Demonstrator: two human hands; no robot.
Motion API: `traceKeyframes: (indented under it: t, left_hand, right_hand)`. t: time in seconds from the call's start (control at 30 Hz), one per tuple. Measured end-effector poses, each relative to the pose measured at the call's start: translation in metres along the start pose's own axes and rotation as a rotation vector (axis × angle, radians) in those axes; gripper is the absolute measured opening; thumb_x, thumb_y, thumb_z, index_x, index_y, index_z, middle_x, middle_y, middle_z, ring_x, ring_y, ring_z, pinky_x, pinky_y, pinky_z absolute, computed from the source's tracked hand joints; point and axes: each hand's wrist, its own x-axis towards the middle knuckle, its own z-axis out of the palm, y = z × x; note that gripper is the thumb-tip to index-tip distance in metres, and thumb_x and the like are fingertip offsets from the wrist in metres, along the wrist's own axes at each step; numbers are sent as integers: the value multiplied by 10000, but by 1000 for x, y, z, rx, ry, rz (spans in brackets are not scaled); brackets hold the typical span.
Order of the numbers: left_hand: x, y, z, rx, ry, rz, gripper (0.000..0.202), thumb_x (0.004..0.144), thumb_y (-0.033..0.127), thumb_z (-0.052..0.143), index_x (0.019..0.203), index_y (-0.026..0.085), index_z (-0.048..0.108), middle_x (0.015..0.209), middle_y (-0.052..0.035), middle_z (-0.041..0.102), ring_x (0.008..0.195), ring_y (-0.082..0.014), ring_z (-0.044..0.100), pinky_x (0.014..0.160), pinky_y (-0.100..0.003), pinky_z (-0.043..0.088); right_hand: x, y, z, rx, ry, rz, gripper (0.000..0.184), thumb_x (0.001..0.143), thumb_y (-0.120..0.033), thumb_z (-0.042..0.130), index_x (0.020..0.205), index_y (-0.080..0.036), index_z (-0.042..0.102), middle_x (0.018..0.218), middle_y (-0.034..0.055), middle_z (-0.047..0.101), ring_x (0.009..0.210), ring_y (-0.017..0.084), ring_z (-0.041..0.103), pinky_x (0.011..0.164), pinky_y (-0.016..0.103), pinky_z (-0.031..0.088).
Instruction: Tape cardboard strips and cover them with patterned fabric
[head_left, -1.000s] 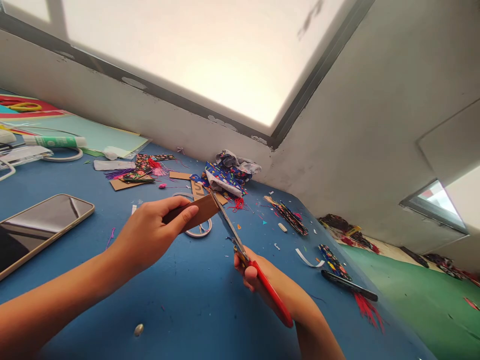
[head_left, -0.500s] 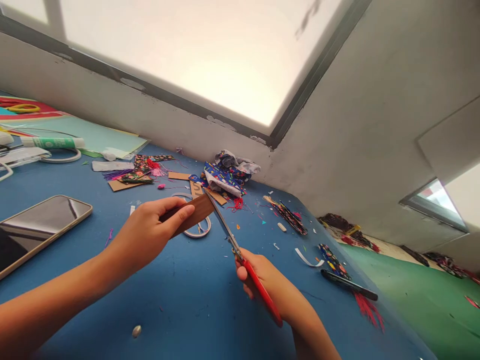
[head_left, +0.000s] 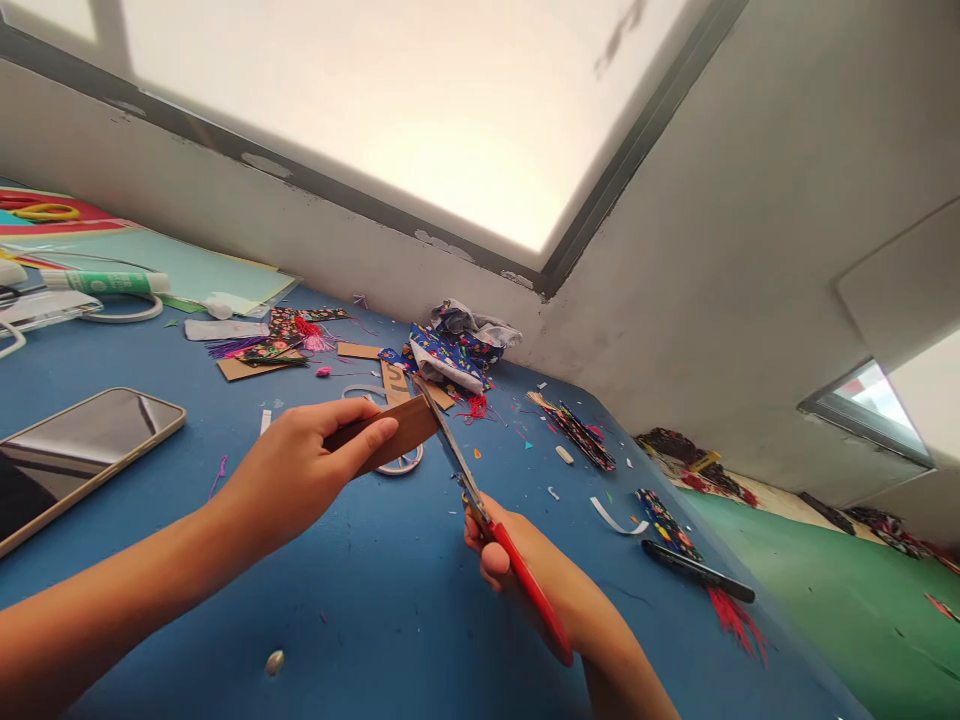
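My left hand [head_left: 300, 475] pinches a brown cardboard strip [head_left: 401, 428] above the blue table [head_left: 390, 600], thumb on top. My right hand [head_left: 517, 565] is closed round the red handles of a pair of scissors [head_left: 487, 520]. The metal blades point up and away, and they meet the right end of the cardboard strip. A white tape ring [head_left: 397, 462] lies on the table just under the strip.
A phone [head_left: 75, 450] lies at the left. A glue tube [head_left: 105, 283], coloured paper sheets [head_left: 187, 270] and cardboard scraps [head_left: 255, 365] sit further back. Patterned fabric [head_left: 450, 355] is heaped by the wall. Tasselled fabric strips [head_left: 574, 430] and a black pen [head_left: 697, 570] lie at the right.
The scissors and my right hand shifted slightly back and forth at the strip's right end. My left hand keeps its hold on the cardboard.
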Motion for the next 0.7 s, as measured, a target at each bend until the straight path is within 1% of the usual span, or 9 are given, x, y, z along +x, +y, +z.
traceKeyframes:
  t: [0.1, 0.17, 0.23, 0.33, 0.5, 0.57, 0.7]
  left_hand:
    - [0, 1, 0, -11, 16, -1, 370, 830, 566, 458, 793, 239, 628, 703, 49, 593, 661, -151, 506, 588, -252, 338]
    - [-1, 1, -1, -25, 20, -2, 364, 829, 563, 463, 787, 241, 629, 704, 54, 593, 667, -148, 505, 595, -247, 340]
    - [-1, 2, -1, -33, 12, -5, 357, 827, 563, 469, 788, 249, 635, 707, 59, 596, 673, -146, 506, 600, -242, 342]
    - [-3, 3, 0, -28, -3, -7, 351, 827, 565, 471, 794, 261, 643, 706, 65, 602, 670, -144, 508, 595, -242, 337]
    - [-3, 3, 1, -37, 13, -25, 351, 822, 571, 473, 800, 266, 646, 711, 64, 604, 675, -147, 508, 596, -243, 336]
    - [-4, 3, 1, -40, 16, -24, 354, 819, 573, 476, 791, 262, 644, 704, 63, 599, 669, -146, 505, 592, -243, 335]
    - [-4, 3, 1, -48, 4, -20, 355, 816, 570, 484, 786, 255, 644, 696, 61, 600, 662, -145, 504, 586, -242, 335]
  right_hand:
    - [2, 9, 4, -5, 36, -50, 763, 575, -923, 265, 784, -205, 413, 685, -25, 439, 530, 99, 323, 472, 236, 317]
    - [2, 11, 5, 19, 21, -55, 771, 580, -923, 258, 813, -207, 421, 681, -27, 441, 522, 98, 323, 467, 233, 318]
    - [1, 11, 5, 37, 4, -60, 779, 583, -922, 256, 841, -208, 429, 678, -27, 444, 524, 102, 335, 468, 232, 323]
    - [0, 8, 4, 19, 16, -79, 751, 612, -906, 288, 839, -206, 437, 695, -19, 456, 550, 112, 365, 491, 236, 344]
    - [3, 9, 8, -2, 41, -33, 610, 735, -809, 353, 799, -206, 425, 682, -19, 484, 538, 108, 356, 492, 234, 344]
    - [3, 9, 9, 1, 47, -18, 597, 744, -799, 359, 788, -207, 421, 677, -20, 494, 523, 104, 351, 475, 231, 329]
    - [0, 4, 6, -37, 40, -25, 634, 714, -835, 326, 784, -212, 413, 660, -22, 512, 527, 112, 373, 468, 233, 310]
